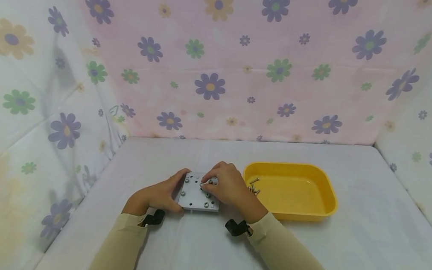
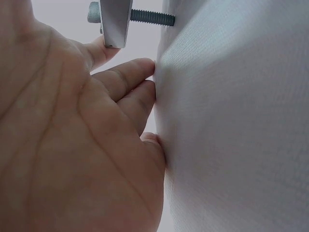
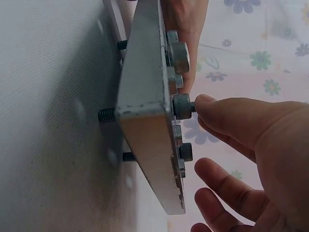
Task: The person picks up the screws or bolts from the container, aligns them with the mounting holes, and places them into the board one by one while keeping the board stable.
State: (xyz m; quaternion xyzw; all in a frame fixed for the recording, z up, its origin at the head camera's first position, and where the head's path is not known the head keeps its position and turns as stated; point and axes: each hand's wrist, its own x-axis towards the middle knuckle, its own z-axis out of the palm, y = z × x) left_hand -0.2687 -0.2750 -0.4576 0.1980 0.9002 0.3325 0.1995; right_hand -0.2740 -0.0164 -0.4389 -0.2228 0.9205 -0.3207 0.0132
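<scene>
A silver metal plate [image 1: 195, 199] with several holes and socket-head bolts stands a little above the white table, bolt shanks [image 3: 107, 115] poking out below it. My left hand [image 1: 160, 194] grips its left side, thumb at the near corner and a finger at the far one. In the left wrist view, a threaded shank [image 2: 153, 18] sticks out under the plate's edge. My right hand [image 1: 228, 187] pinches a small bolt [image 3: 193, 107] between thumb and forefinger over the plate. Most of that bolt is hidden by the fingertips and a nearer bolt head [image 3: 182, 106].
A yellow tray [image 1: 290, 215] stands on the table to the right, just beyond my right wrist. Several loose bolts [image 1: 254, 181] lie at its left end. Flower-patterned cloth [image 1: 232, 123] hangs behind the table and along both sides.
</scene>
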